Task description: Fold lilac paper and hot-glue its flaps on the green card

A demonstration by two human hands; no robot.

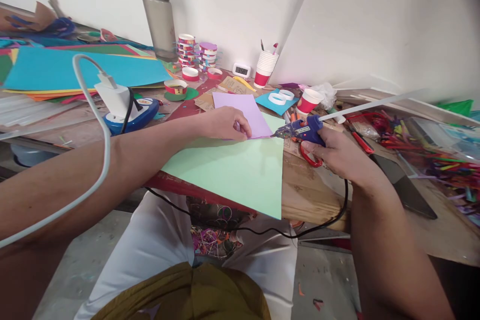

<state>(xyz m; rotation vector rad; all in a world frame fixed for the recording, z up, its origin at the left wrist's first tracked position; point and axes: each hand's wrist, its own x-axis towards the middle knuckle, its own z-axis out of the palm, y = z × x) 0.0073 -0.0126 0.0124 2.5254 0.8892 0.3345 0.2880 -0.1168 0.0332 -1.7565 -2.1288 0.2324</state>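
Note:
In my right hand (335,152) is a blue hot glue gun (304,130), a long white glue stick (360,106) poking out of its back. The gun's nozzle meets the near right corner of a purple paper sheet (240,102). My left hand (227,122) is closed at the near edge of that sheet, fingertips bent down onto it. Under the purple sheet lies a larger pale green sheet (240,170), reaching over the table's front edge. Red-handled scissors (311,156) lie just below the gun, partly covered.
A blue power socket (144,112) with a white charger stands left; its cable crosses above my left forearm. Behind are stacked paper rings (186,50), a bottle (159,20), a clock (241,69) and paper cups (267,67). The gun's black cord (270,231) loops over my lap.

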